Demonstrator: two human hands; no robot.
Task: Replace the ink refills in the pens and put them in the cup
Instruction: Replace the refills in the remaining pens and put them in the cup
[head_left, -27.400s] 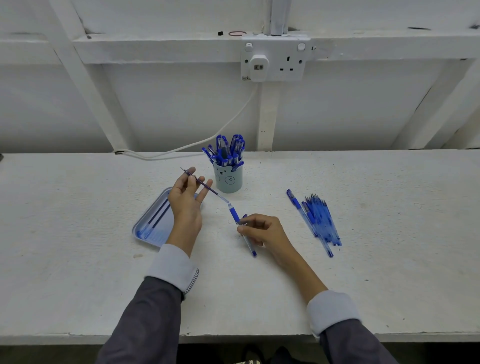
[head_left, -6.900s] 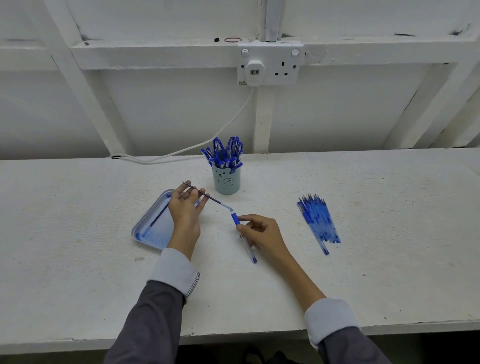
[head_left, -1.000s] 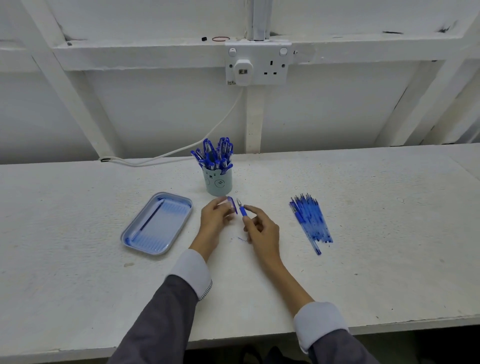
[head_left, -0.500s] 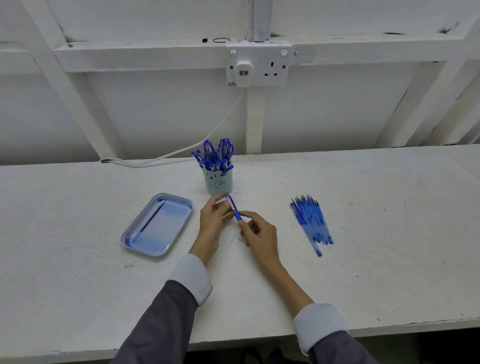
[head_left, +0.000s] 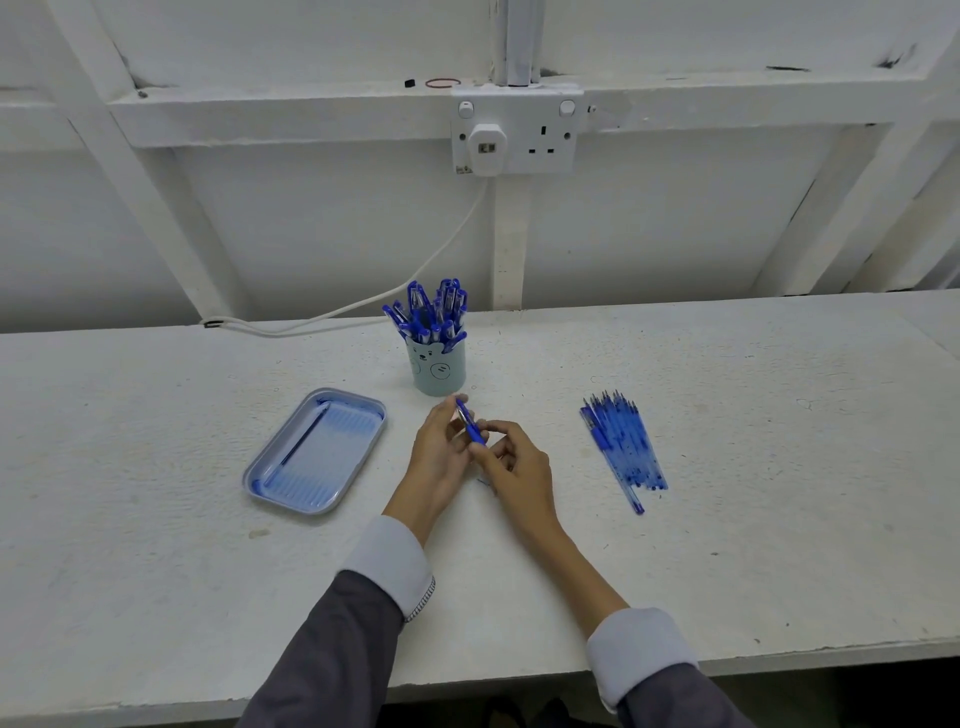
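One rejoined pen (head_left: 471, 430) between left hand (head_left: 436, 462), right hand (head_left: 519, 470)

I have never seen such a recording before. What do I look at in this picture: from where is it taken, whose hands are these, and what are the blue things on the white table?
There is no machine here: a person works with bare hands, and the one camera sits on the person's head, looking forward and down. So the left hand and right hand are the wearer's own. Together their fingers pinch one blue pen above the white table. Behind it stands a cup full of blue pens. To the left lies a tray with one thin dark refill; to the right, a pile of blue refills.
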